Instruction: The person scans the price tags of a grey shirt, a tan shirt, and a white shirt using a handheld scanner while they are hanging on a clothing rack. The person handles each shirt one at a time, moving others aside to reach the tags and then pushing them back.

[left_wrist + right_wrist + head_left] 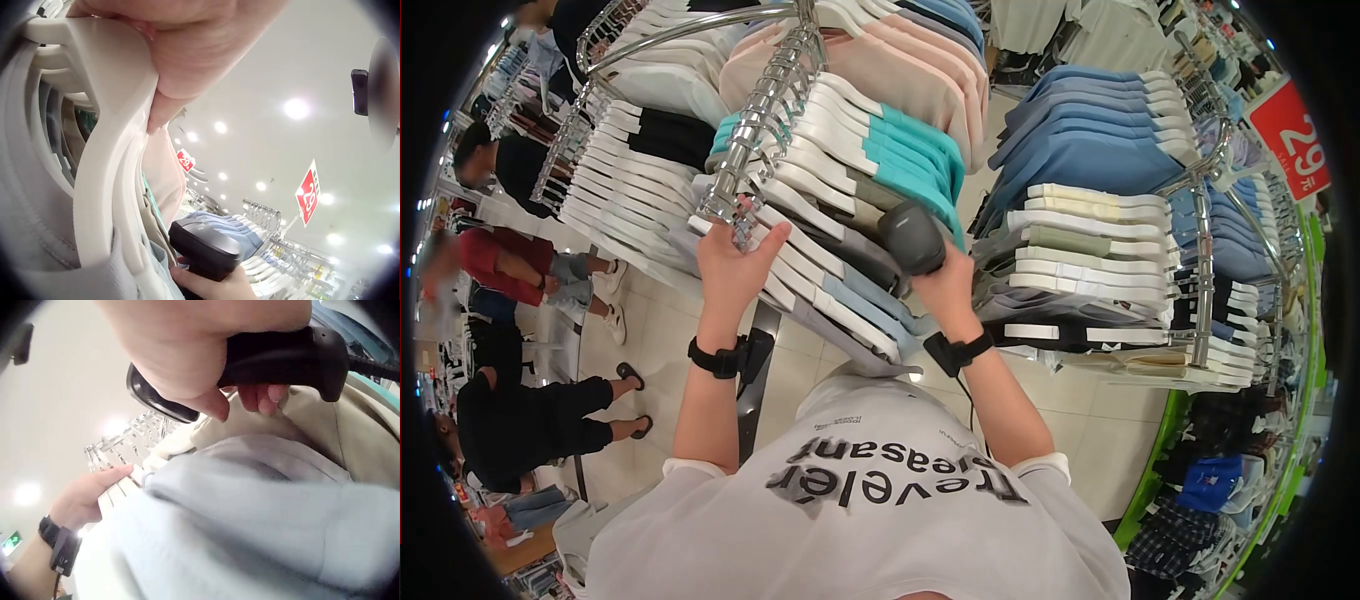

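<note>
My left hand (735,268) grips the tops of white hangers (785,235) at the near end of a chrome rail (752,120); in the left wrist view its thumb presses against a white hanger (119,81). The right hand (948,290) holds a black handheld device (912,238) by its handle, over the hanging garments; the right wrist view shows fingers curled round the black handle (275,359). Just below that hand hangs a light blue garment (250,512). Turquoise garments (915,160) hang further along the rail.
Right of the rail, another rack holds blue garments (1090,130) and pale ones. A red price sign (1288,135) stands at the far right. Several people are at the left, one in a dark red shirt (495,262). Tiled floor (640,345) shows below the racks.
</note>
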Demonstrator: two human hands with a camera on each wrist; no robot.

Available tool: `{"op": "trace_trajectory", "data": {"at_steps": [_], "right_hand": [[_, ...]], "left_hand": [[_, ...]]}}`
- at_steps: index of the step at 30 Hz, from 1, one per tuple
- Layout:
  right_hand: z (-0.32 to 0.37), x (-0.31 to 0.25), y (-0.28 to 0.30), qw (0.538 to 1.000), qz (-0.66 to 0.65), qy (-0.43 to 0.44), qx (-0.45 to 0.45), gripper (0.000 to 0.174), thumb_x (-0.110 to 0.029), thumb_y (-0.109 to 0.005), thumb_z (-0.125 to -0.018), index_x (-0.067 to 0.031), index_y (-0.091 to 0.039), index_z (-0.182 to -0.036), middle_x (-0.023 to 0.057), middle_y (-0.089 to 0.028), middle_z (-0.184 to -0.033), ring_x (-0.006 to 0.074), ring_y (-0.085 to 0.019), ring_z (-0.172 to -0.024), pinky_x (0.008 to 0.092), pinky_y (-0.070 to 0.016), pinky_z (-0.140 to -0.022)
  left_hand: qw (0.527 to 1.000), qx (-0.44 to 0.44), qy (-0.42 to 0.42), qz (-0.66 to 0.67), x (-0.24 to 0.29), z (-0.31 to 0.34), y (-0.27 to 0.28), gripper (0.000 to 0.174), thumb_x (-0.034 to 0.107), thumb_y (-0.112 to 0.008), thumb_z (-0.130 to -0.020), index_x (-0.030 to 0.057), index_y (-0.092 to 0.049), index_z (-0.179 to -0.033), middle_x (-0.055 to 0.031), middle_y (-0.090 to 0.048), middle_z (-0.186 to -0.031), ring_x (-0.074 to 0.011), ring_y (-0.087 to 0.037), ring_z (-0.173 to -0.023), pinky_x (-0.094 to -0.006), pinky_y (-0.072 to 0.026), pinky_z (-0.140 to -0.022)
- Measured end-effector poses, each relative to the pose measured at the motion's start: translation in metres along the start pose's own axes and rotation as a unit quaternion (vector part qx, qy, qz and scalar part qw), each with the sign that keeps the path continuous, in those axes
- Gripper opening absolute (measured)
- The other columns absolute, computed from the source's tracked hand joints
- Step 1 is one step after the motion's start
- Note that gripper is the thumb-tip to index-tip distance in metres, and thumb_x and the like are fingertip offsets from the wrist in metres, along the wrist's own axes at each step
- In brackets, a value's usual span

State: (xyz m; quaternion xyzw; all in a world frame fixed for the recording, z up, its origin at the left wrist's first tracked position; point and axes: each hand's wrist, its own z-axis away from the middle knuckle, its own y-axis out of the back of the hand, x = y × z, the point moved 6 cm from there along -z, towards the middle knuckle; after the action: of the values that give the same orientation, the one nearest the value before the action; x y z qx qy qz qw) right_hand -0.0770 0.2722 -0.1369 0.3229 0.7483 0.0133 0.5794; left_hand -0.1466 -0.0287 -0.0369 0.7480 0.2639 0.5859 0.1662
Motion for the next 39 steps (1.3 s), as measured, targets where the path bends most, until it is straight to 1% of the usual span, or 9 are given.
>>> {"op": "trace_trajectory", "data": {"at_steps": [4,7,15,21,26,28,37,38,39], "right_hand": [[0.017,-0.01,-0.014,0.997,-0.039,0.034,-0.065,0.043,-0.002,-0.077,-0.076,-0.0039,-0.073,-0.119,0.0251,-0.072,-0.1,0.0457,-0.069,-0.096,0.0427,-0.057,-0.08],[0.019,-0.008,-0.026,0.987,-0.068,-0.005,-0.146,0.048,0.0,-0.077,-0.077,-0.0047,-0.072,-0.124,0.0248,-0.073,-0.102,0.0444,-0.069,-0.096,0.0416,-0.0572,-0.08],[0.002,-0.007,-0.011,0.995,0.001,0.035,-0.091,0.043,-0.001,-0.077,-0.073,-0.0053,-0.075,-0.116,0.024,-0.072,-0.095,0.0452,-0.068,-0.091,0.0448,-0.0571,-0.079],[-0.03,0.007,0.005,0.998,0.002,0.043,-0.043,0.036,0.0,-0.074,-0.069,-0.0013,-0.074,-0.105,0.0259,-0.072,-0.093,0.0484,-0.067,-0.092,0.0457,-0.0566,-0.079],[-0.044,0.013,0.008,0.999,-0.011,0.017,-0.045,0.034,0.0,-0.074,-0.071,0.0015,-0.073,-0.104,0.028,-0.071,-0.092,0.049,-0.067,-0.094,0.0437,-0.057,-0.08],[-0.045,0.013,0.009,0.998,0.014,0.002,-0.053,0.034,0.0,-0.08,-0.074,0.0045,-0.073,-0.108,0.0209,-0.077,-0.092,0.0294,-0.078,-0.087,0.035,-0.0573,-0.08],[-0.03,0.019,0.004,0.997,0.01,0.002,-0.078,0.041,0.0,-0.082,-0.074,0.0046,-0.071,-0.112,0.0186,-0.078,-0.096,0.021,-0.076,-0.093,0.0342,-0.0572,-0.083],[-0.026,0.017,0.004,0.997,0.013,0.004,-0.077,0.041,0.0,-0.082,-0.074,0.0046,-0.071,-0.112,0.0186,-0.078,-0.096,0.021,-0.076,-0.093,0.0342,-0.0572,-0.083],[-0.02,0.015,0.003,0.997,-0.026,-0.003,-0.076,0.038,0.001,-0.079,-0.072,0.0046,-0.071,-0.109,0.0236,-0.075,-0.095,0.0338,-0.074,-0.093,0.038,-0.0573,-0.082]], "left_hand": [[1.0,-0.005,0.012,-0.007,-0.002,-0.002,-0.001,0.071,0.035,-0.095,-0.077,-0.0079,-0.066,-0.125,-0.0093,-0.071,-0.103,-0.0162,-0.064,-0.092,-0.0319,-0.0534,-0.084],[1.0,-0.004,0.007,-0.001,-0.004,-0.002,-0.001,0.067,0.034,-0.095,-0.077,-0.0063,-0.066,-0.122,-0.0079,-0.07,-0.102,-0.016,-0.063,-0.091,-0.0314,-0.0529,-0.082],[0.999,-0.001,-0.045,0.014,-0.006,-0.003,0.0,0.062,0.033,-0.094,-0.078,-0.0023,-0.066,-0.12,-0.0056,-0.068,-0.1,-0.0147,-0.061,-0.088,-0.0304,-0.0521,-0.08],[1.0,-0.027,-0.003,-0.015,-0.002,0.002,0.004,0.063,0.031,-0.093,-0.078,-0.0051,-0.067,-0.122,-0.0108,-0.073,-0.1,-0.0138,-0.066,-0.089,-0.0301,-0.0536,-0.084],[0.999,-0.042,0.011,-0.008,0.004,0.005,0.008,0.063,0.032,-0.094,-0.077,-0.0058,-0.067,-0.119,-0.0081,-0.071,-0.095,-0.0138,-0.064,-0.085,-0.0299,-0.0531,-0.079],[0.997,-0.059,0.042,-0.006,0.0,0.005,0.007,0.063,0.033,-0.095,-0.077,-0.0049,-0.067,-0.12,-0.0052,-0.068,-0.095,-0.014,-0.062,-0.086,-0.0296,-0.0523,-0.078],[0.999,-0.033,0.01,0.015,0.0,0.005,0.0,0.069,0.034,-0.095,-0.077,-0.0082,-0.066,-0.123,-0.0073,-0.07,-0.1,-0.014,-0.063,-0.089,-0.0294,-0.0531,-0.079],[1.0,-0.021,0.004,0.009,0.0,0.005,0.0,0.07,0.035,-0.095,-0.077,-0.0087,-0.066,-0.124,-0.0077,-0.071,-0.101,-0.014,-0.063,-0.089,-0.0293,-0.0532,-0.079],[1.0,-0.008,-0.002,0.002,0.0,0.005,0.0,0.071,0.036,-0.095,-0.077,-0.0091,-0.066,-0.124,-0.0081,-0.071,-0.102,-0.014,-0.063,-0.089,-0.0291,-0.0533,-0.079]]}}
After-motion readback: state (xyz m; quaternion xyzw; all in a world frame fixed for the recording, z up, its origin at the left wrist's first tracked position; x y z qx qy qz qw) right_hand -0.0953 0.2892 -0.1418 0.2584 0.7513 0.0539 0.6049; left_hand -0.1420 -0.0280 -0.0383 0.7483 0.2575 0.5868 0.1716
